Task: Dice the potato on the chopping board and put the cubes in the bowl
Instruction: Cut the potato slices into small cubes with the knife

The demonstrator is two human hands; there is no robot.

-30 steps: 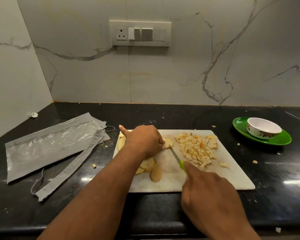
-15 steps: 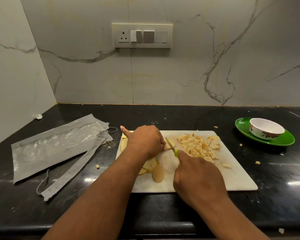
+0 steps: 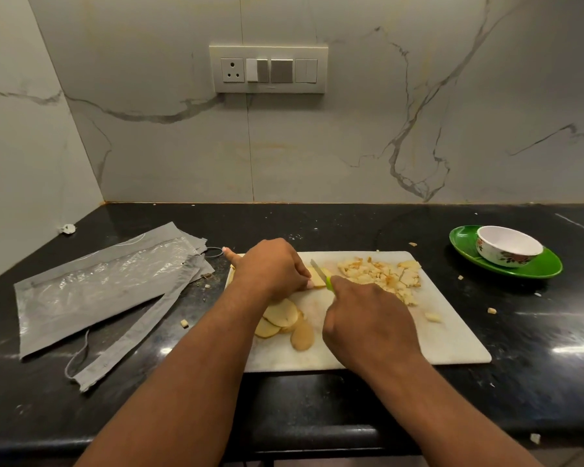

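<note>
Potato slice (image 3: pixel 318 276) pinned by curled left hand (image 3: pixel 273 266); right hand (image 3: pixel 368 321) grips knife (image 3: pixel 321 273); diced pile (image 3: pixel 380 274) beside, bowl (image 3: pixel 506 246) well apart.

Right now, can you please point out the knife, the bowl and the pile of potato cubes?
knife (image 3: pixel 317 267), head view, on the bare blade above the green handle.
bowl (image 3: pixel 506 245), head view, on its white inner wall.
pile of potato cubes (image 3: pixel 378 271), head view, on the middle of the heap.
</note>
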